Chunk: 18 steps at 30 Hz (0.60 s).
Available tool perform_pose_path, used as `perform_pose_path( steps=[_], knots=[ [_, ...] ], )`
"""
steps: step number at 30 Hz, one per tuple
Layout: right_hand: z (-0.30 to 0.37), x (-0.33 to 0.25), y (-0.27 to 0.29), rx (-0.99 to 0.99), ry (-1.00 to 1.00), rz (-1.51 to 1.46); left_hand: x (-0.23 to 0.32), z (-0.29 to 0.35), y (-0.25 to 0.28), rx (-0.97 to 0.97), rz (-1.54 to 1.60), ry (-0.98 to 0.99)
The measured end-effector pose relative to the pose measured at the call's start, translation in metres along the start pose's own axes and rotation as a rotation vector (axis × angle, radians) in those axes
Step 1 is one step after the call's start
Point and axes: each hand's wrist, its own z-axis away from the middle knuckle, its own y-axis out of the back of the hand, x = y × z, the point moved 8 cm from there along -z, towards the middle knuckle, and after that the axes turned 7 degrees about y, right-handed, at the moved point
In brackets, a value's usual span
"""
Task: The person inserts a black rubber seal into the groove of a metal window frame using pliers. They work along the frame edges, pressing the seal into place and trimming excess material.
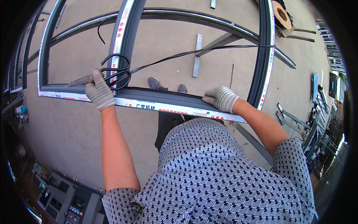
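Note:
A dark grey metal window frame (156,98) with printed protective film lies before me. My left hand (100,93), in a striped knit glove, is closed around the middle of scissors (118,79). Their black loop handles rest over the frame's upright, with the worn blades pointing left. A long black rubber strip (179,57) stretches from the frame's right side toward the handles. Along the near bar's inner edge, a dark strip leads to the gloved fingertips of my right hand (222,98). That hand is closed and pressed on the bar; its grip is partly hidden.
A curved-looking metal rail (186,15) runs beneath the frame, with a cross leg (197,56). A cardboard-cored roll (282,15) sits at the far right. Metal profiles (315,130) are piled along the right, and machinery (67,198) stands at lower left.

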Motion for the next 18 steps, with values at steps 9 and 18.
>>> perform_pose_path(
  steps=[9,18],
  knots=[
    [0.014,0.026,0.002,-0.003,-0.03,-0.02,0.003,0.004,-0.011,0.001,0.008,0.0],
    [0.03,0.054,0.011,0.018,-0.12,-0.126,0.009,0.004,-0.016,-0.004,0.016,0.052]
  ],
)
